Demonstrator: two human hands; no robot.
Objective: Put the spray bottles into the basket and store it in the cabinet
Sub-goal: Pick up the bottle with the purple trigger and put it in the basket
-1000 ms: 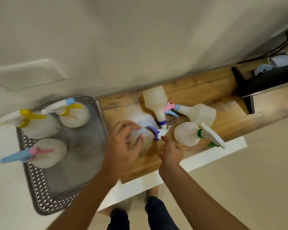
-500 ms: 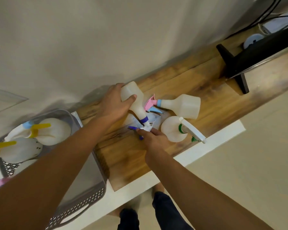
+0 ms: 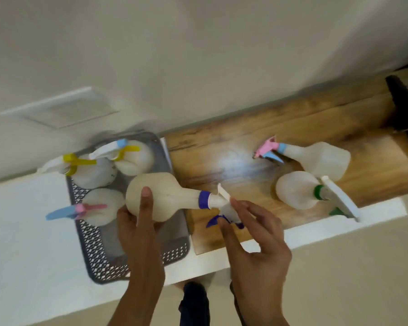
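My left hand (image 3: pixel 139 222) grips the round body of a white spray bottle with a purple collar (image 3: pixel 167 196), held on its side above the grey perforated basket (image 3: pixel 99 262). My right hand (image 3: pixel 252 234) touches that bottle's white head and purple trigger with its fingertips, fingers spread. Three white bottles stand in the basket: two with yellow triggers (image 3: pixel 90 172) (image 3: pixel 132 158) and one with a pink and blue head (image 3: pixel 99 208). On the wooden top (image 3: pixel 222 161) lies a bottle with a pink and blue head (image 3: pixel 316 158) and stands one with a green collar (image 3: pixel 297 189).
The basket sits on a white surface (image 3: pixel 28 220) left of the wooden top, close to the wall (image 3: pixel 198 67). A black stand (image 3: pixel 403 107) rises at the far right. My legs and the beige floor (image 3: pixel 363 267) show below the front edge.
My left hand lifted the purple-collared bottle off the wooden top and carried it left over the basket. My right hand came along at the trigger end. The view swung left.
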